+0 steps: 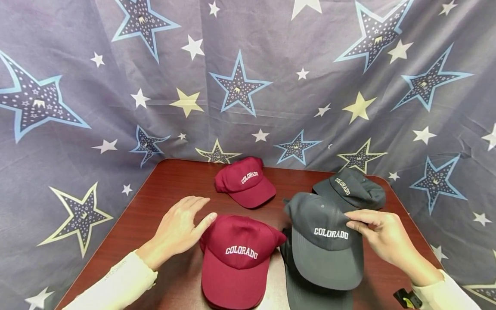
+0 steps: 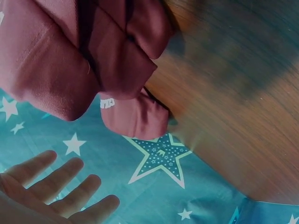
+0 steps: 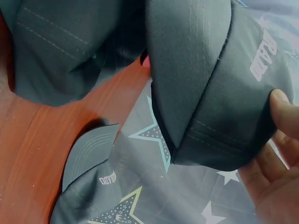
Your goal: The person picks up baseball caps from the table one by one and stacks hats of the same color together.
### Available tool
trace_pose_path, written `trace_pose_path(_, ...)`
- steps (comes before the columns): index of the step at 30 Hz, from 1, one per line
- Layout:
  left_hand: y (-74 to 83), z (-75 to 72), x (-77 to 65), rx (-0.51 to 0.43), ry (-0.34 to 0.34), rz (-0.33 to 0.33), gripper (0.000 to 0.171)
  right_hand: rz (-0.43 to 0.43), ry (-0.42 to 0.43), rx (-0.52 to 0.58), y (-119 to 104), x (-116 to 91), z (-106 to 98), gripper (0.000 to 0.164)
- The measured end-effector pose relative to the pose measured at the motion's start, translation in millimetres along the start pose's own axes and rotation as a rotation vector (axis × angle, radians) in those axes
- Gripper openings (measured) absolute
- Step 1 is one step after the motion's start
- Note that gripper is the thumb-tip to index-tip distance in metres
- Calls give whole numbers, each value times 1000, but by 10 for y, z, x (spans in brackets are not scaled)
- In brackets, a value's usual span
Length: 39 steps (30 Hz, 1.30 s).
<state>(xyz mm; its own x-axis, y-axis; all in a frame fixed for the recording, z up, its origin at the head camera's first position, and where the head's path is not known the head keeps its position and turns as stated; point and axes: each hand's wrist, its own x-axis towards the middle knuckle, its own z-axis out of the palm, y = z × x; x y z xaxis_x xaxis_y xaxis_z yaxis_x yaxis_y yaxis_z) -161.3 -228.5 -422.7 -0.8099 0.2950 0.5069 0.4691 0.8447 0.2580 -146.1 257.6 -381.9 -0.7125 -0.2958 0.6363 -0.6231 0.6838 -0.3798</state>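
Observation:
My right hand (image 1: 381, 234) pinches the crown of a dark grey baseball cap (image 1: 323, 221) with white COLORADO lettering, thumb on the outside in the right wrist view. That cap overlaps another dark grey cap (image 1: 319, 299), whose brim sticks out below it. To the left, a maroon COLORADO cap (image 1: 236, 280) lies near the front, its brim toward me. Beside its crown is my left hand (image 1: 180, 228), fingers spread and relaxed, with the thumb tip right at the cap's edge. In the left wrist view, several fingers (image 2: 60, 182) extend with nothing in them.
Farther back on the brown wooden table (image 1: 174, 181) lie a second maroon cap (image 1: 248, 183) and, at the right, a tilted dark grey cap (image 1: 350, 189). A grey curtain (image 1: 271, 38) printed with stars hangs around the table's back and sides.

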Motion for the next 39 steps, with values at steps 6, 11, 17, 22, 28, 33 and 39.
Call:
trace_pose_path(6,2,3,5,1,-2,1,54,-47,-55,38,-24,-98,-5,47)
trace_pose_path(11,0,6,-2,10,-13,-7,54,-43,-70,90,-16,-197,47,46)
trace_pose_path(17,-6,6,-3,11,-23,-15,54,-54,-147,135,21,-271,99,43)
trace_pose_path(22,-11,4,3,12,-23,-12,54,-72,-224,127,91,-329,108,43)
trace_pose_path(28,-11,5,5,14,-31,-15,55,-137,-307,139,186,-395,145,43)
trace_pose_path(33,-4,5,-3,13,-44,-27,55,-149,-355,71,240,-445,174,40)
trace_pose_path(39,3,22,-6,15,-53,-25,55,-142,-378,-28,311,-503,197,40)
